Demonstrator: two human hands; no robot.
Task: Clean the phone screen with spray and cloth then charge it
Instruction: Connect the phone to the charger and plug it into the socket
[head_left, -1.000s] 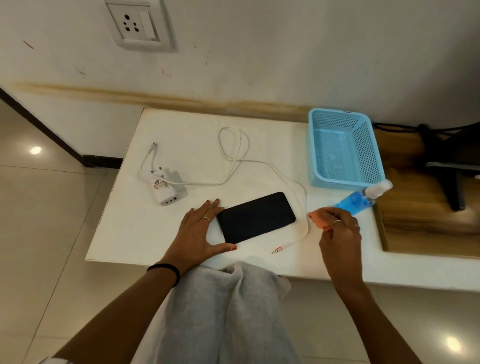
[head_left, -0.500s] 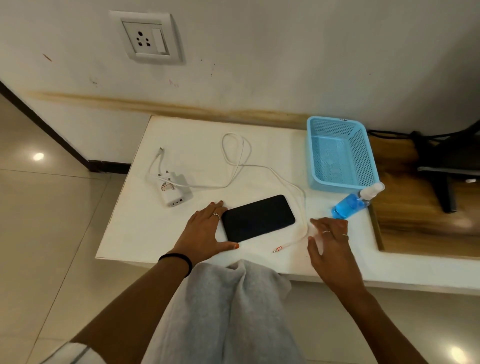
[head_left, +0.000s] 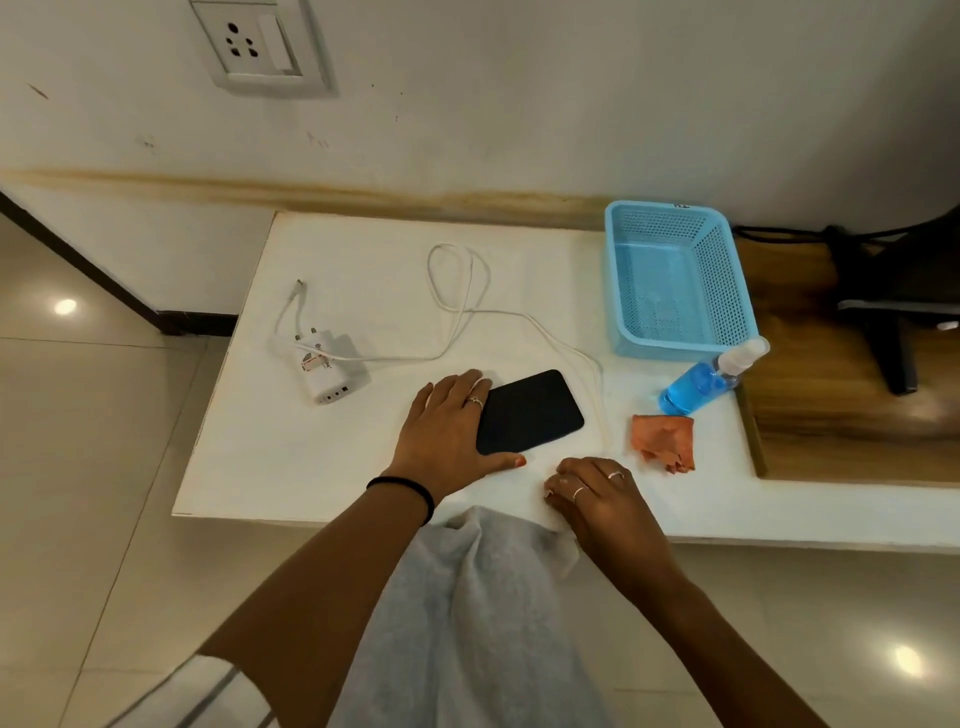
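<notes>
A black phone (head_left: 535, 410) lies screen up on the white table (head_left: 337, 457). My left hand (head_left: 447, 431) grips its left end, thumb along the near edge and fingers over the far edge. My right hand (head_left: 602, 504) rests near the table's front edge with its fingers curled down where the white charging cable (head_left: 467, 291) ends; the plug is hidden under them. An orange cloth (head_left: 665, 441) lies loose to the right of the phone. Just behind it the blue spray bottle (head_left: 701, 382) lies on its side. The white charger adapter (head_left: 330, 371) sits at the left.
A wall socket (head_left: 260, 41) is above the table at the upper left. A light blue basket (head_left: 675, 345) stands at the back right. Right of the table are a wooden surface (head_left: 831, 426) and a black stand (head_left: 893, 322). Grey fabric (head_left: 467, 597) covers my lap.
My right hand let go of the orange cloth, which now lies on the table, and moved left and nearer to the cable's end. My left hand stayed on the phone.
</notes>
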